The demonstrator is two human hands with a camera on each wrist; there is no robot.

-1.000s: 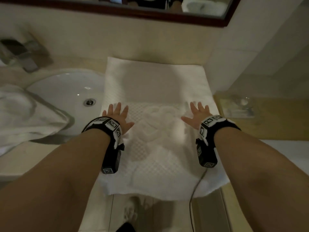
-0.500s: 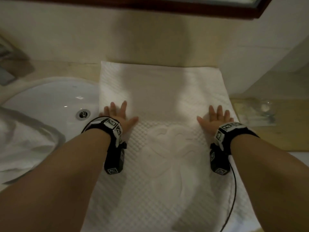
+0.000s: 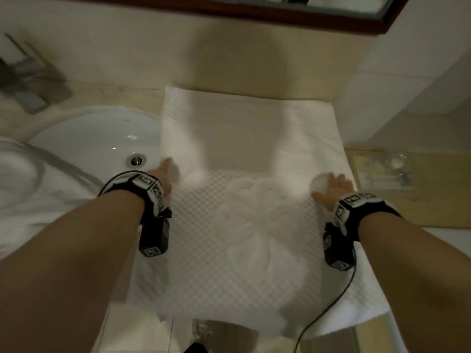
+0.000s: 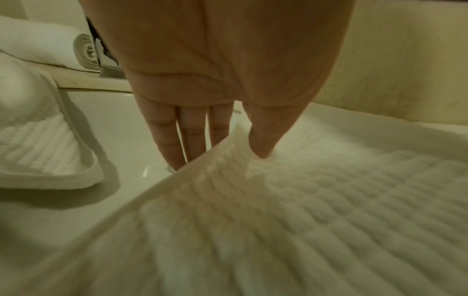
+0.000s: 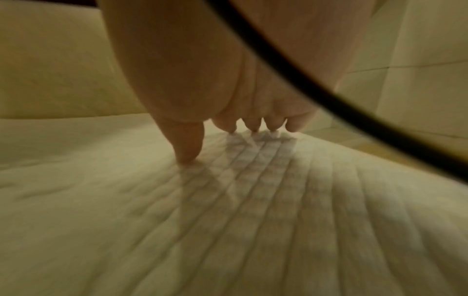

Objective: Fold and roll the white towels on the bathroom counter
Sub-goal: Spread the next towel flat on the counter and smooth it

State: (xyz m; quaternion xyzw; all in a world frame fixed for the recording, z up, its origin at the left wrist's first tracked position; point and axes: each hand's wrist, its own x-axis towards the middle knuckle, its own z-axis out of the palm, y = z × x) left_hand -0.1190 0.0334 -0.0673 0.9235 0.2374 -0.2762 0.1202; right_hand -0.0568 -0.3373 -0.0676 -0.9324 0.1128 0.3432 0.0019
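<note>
- Beige stone counter [image 3: 96, 95] runs below a dark-framed mirror [image 3: 377, 19], with a white sink [image 3: 96, 141] set into its left part and a pale wall behind.
- White towel [image 3: 249, 225] with a waffle weave and a raised looping motif at its middle lies flat on the counter; its left edge overlaps the sink rim and its near edge hangs over the front.
- Left hand [image 3: 165, 171] pinches the towel's left edge, thumb on top and fingers [image 4: 172, 136] underneath.
- Right hand [image 3: 334, 186] grips the right edge, thumb on top, fingertips [image 5: 253, 125] tucked under lifted cloth.
- Another towel [image 3: 23, 184] drapes over the sink's left side; a rolled one [image 4: 50, 50] lies behind.
</note>
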